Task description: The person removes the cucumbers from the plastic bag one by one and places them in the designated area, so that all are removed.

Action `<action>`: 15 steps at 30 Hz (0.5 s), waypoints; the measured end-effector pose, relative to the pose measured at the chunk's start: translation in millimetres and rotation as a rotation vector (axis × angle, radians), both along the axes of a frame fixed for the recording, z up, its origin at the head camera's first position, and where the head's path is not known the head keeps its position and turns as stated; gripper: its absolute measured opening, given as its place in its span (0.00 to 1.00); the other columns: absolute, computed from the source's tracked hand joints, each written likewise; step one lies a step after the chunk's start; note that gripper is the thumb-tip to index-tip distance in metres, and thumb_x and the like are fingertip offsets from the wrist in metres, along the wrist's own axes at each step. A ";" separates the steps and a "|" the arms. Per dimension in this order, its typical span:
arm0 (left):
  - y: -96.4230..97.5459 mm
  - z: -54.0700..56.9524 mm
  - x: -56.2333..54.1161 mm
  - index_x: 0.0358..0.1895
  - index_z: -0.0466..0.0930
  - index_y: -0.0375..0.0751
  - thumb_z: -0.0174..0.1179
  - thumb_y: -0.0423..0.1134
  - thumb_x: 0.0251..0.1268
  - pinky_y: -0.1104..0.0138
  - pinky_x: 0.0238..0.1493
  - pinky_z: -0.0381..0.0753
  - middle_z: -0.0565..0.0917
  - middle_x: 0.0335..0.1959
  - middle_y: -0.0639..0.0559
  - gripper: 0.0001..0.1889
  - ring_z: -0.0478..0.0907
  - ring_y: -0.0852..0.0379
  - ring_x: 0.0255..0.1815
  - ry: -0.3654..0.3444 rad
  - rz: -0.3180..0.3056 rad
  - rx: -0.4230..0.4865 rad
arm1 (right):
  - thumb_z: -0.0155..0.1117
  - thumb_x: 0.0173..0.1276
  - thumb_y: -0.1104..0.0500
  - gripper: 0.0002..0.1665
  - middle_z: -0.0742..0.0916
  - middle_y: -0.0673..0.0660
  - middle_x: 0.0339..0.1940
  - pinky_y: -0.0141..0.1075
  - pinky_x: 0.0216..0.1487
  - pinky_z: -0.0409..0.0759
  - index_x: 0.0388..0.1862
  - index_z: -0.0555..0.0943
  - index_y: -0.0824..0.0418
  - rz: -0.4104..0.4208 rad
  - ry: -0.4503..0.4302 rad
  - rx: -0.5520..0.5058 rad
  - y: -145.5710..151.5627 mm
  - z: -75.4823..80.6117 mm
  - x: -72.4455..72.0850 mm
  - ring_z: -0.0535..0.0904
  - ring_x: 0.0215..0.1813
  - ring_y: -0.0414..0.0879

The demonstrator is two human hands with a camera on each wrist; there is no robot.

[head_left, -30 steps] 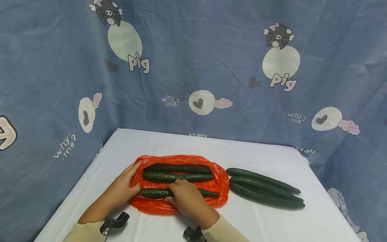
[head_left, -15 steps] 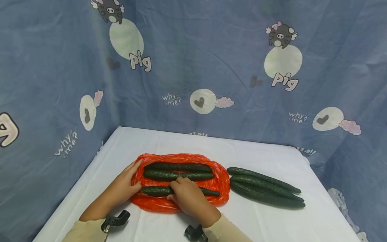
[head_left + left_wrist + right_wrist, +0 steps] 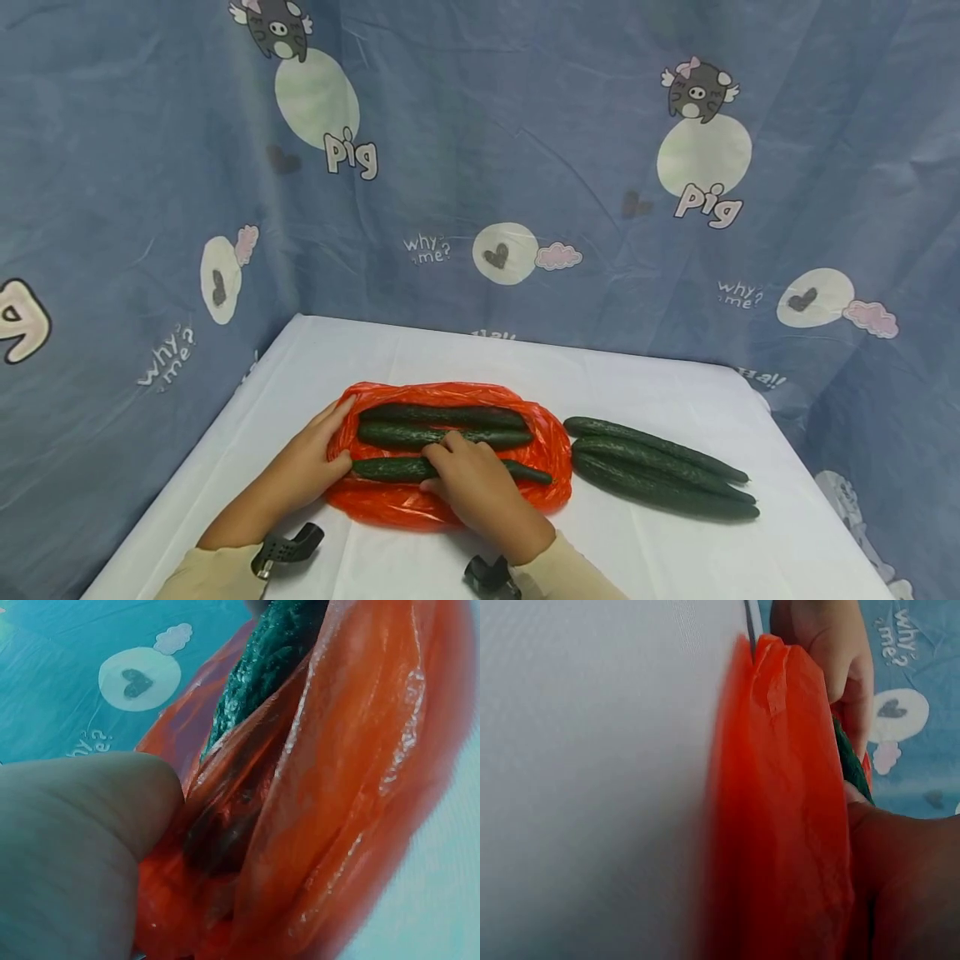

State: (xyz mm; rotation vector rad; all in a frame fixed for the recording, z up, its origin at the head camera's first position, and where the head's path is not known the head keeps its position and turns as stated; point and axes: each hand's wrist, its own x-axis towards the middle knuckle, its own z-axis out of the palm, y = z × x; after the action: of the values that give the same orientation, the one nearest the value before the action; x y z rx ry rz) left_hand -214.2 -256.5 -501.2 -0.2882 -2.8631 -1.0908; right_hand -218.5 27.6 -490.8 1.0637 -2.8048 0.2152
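Cucumber (image 3: 390,470), long, dark green, bumpy, nearest of three in our crinkled red plastic bag (image 3: 393,508) | right hand (image 3: 476,483) grasping it; left hand (image 3: 313,458) spread against bag, unclenched | step: loading or unloading, we cannot tell; next move calls for a wide bag mouth, we judge

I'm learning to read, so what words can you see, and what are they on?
On the blue cloth, head view:
"pig", twice
"why me?", three times
"Ha!!", twice, partly hidden
"g", cut off at left
One scrap left of the table: unreadable
None seen on the red bag or cucumbers
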 end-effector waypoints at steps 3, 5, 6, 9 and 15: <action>0.3 -0.9 0.1 0.85 0.52 0.38 0.60 0.30 0.64 0.34 0.72 0.66 0.55 0.84 0.33 0.45 0.59 0.28 0.81 0.000 -0.005 -0.001 | 0.66 0.71 0.37 0.26 0.83 0.47 0.48 0.35 0.49 0.79 0.62 0.82 0.47 -0.012 -0.011 -0.003 2.4 2.0 -0.2 0.82 0.49 0.41; 0.5 -1.3 -0.2 0.85 0.52 0.38 0.59 0.29 0.64 0.35 0.72 0.66 0.55 0.84 0.34 0.45 0.59 0.29 0.81 0.004 -0.009 -0.001 | 0.65 0.72 0.37 0.26 0.83 0.47 0.49 0.36 0.50 0.80 0.63 0.82 0.47 -0.015 -0.012 -0.006 3.8 3.1 -0.9 0.82 0.50 0.42; 0.4 -1.5 -0.4 0.85 0.52 0.38 0.59 0.29 0.64 0.35 0.72 0.66 0.55 0.84 0.34 0.45 0.59 0.29 0.81 0.008 -0.010 -0.002 | 0.65 0.72 0.37 0.27 0.83 0.47 0.49 0.37 0.51 0.80 0.63 0.82 0.46 -0.018 -0.015 -0.007 4.4 3.5 -1.6 0.83 0.50 0.42; 0.3 -1.4 -1.2 0.85 0.52 0.38 0.58 0.29 0.64 0.35 0.73 0.65 0.56 0.84 0.34 0.44 0.59 0.29 0.81 0.015 -0.008 -0.013 | 0.66 0.71 0.37 0.27 0.83 0.47 0.50 0.40 0.56 0.81 0.64 0.82 0.46 -0.029 -0.025 -0.016 6.1 4.9 -4.0 0.83 0.52 0.42; -0.7 -1.1 -1.1 0.85 0.52 0.38 0.57 0.29 0.65 0.35 0.72 0.66 0.56 0.84 0.34 0.43 0.58 0.29 0.81 0.007 -0.001 -0.022 | 0.68 0.70 0.38 0.28 0.82 0.48 0.50 0.42 0.58 0.82 0.65 0.82 0.46 -0.045 -0.046 -0.037 8.9 9.4 -6.6 0.83 0.51 0.43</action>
State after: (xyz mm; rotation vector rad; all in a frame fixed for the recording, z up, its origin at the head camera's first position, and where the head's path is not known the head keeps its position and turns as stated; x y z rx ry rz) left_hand -215.3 -257.2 -502.3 -0.2948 -2.8711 -1.0565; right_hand -225.1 36.5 -481.4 0.9988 -2.8505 0.2889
